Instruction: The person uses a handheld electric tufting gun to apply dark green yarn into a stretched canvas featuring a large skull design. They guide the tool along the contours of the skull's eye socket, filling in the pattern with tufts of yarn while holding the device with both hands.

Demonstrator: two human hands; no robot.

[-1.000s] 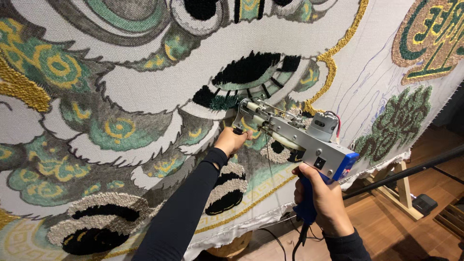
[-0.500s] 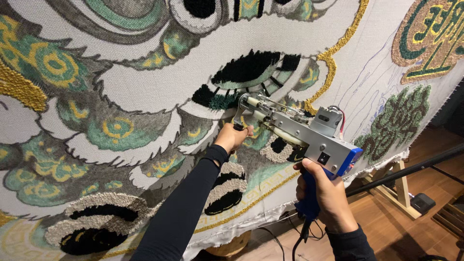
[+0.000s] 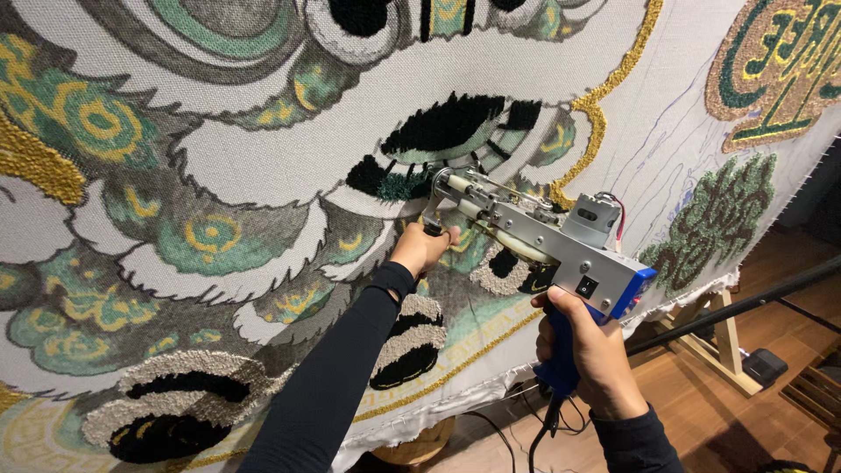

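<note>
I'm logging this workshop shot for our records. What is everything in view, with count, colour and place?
tufting cloth: one, white with green, gold, black and grey tufted patterns, stretched upright, fills most of the view
tufting gun: one, silver body with blue handle, tip at the cloth near centre
wooden frame leg: one, light wood, lower right behind the cloth edge
black pole: one, slanting across the lower right
cables: a few, black, on the floor below the cloth
wooden floor: brown, lower right
left hand: black sleeve, grips the gun's front handle by the cloth
right hand: black sleeve, closed around the blue handle
</note>
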